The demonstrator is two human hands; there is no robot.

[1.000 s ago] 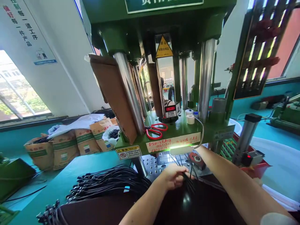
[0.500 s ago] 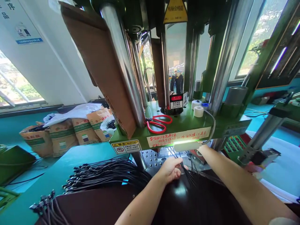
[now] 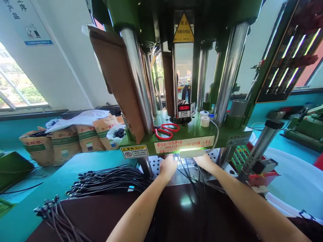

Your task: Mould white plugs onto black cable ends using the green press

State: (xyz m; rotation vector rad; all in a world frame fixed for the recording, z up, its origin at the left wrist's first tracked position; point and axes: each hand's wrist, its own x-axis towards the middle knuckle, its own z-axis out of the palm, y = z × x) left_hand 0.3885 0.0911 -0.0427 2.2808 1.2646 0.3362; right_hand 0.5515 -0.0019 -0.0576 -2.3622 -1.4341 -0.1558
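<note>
Left hand (image 3: 168,166), right hand (image 3: 204,162) at press (image 3: 193,131), lower center; grip hidden on both; cables (image 3: 187,173) best kept untangled.

Black cables (image 3: 193,184), green press (image 3: 193,129), red scissor handles (image 3: 164,138).

Bright daylight; window (image 3: 19,79) left of press (image 3: 188,131) blown out. Lamp (image 3: 192,153) lit at press front, glare on tabletop (image 3: 186,215) below. Edges stretched.

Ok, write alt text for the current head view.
A person's left hand and right hand reach under the front of a green machine, with black cables between them. Red-handled scissors lie on it; more cables are piled at left.
</note>
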